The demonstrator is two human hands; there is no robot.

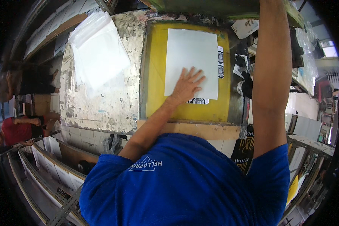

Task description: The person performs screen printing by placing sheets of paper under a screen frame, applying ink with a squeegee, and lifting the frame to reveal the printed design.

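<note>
My left hand (186,86) lies flat on a plain white sheet (191,49), its fingers spread. The sheet rests on a yellow rectangular panel (156,75) with a dark border. Black-and-white printed pieces (220,62) stick out from beneath the sheet at its right edge and lower edge. My right arm (272,64) reaches forward past the panel's right side and leaves the picture at the top, so the right hand is out of sight. On the paint-stained table (116,109) to the left lies a loose stack of white sheets, apparently in clear plastic sleeves (100,54).
A wooden strip (199,130) runs along the panel's near edge. Right of the panel are a dark cloth (246,86) and ink-marked scraps (240,64). Metal racks with boards (49,165) stand at the lower left. A person in red (19,130) and another in dark clothes (35,82) are further left.
</note>
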